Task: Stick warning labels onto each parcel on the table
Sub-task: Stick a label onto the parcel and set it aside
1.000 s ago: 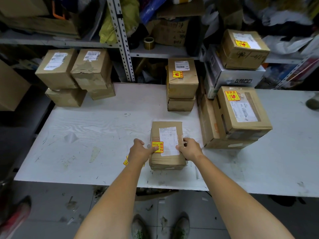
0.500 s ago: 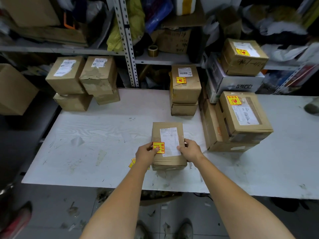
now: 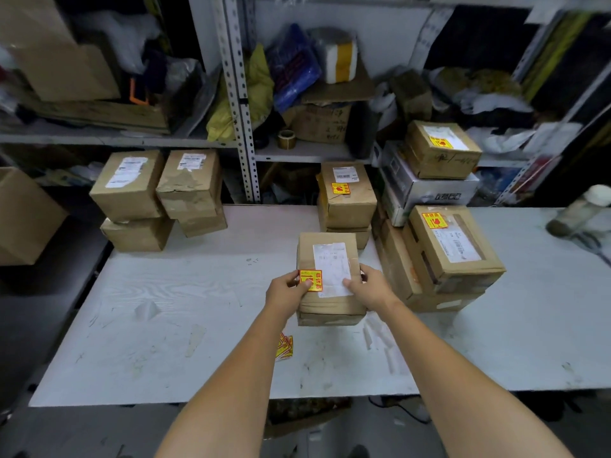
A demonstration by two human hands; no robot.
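Okay, both hands were on the front parcel (image 3: pixel 325 239), which sat mid-table, near side, just ahead of the centre stack. Left hand (image 3: pixel 286 294) gripped its left edge, thumb pressed on the yellow-red warning label (image 3: pixel 310 280). Right hand (image 3: pixel 370 289) gripped the right edge, thumb on the white shipping label (image 3: pixel 330 266). I couldn't tell whether the box was resting on the table (image 3: pixel 198 292) or just clear of it. The sticker looked applied, so my read was final press or about to move the box.

Risks:
- The warning label butted against the shipping label's left edge. If it overlapped print or barcode, scanning could fail.
- Only one thumb was on it, so the far corners might not be bonded and could peel.
- The grip was on the edges only. With a quick lift toward the labelled stack (image 3: pixel 347 196) or the right stack (image 3: pixel 453 239), the box could slip or knock a pile that already looked uneven.
- Spare labels (image 3: pixel 284 347) lay loose beside the left forearm, and an arm sweep could drag them off the table.
- The left-hand boxes (image 3: pixel 127 185) showed no warning sticker. The lower boxes' tops were hidden, so they would be easy to miss.
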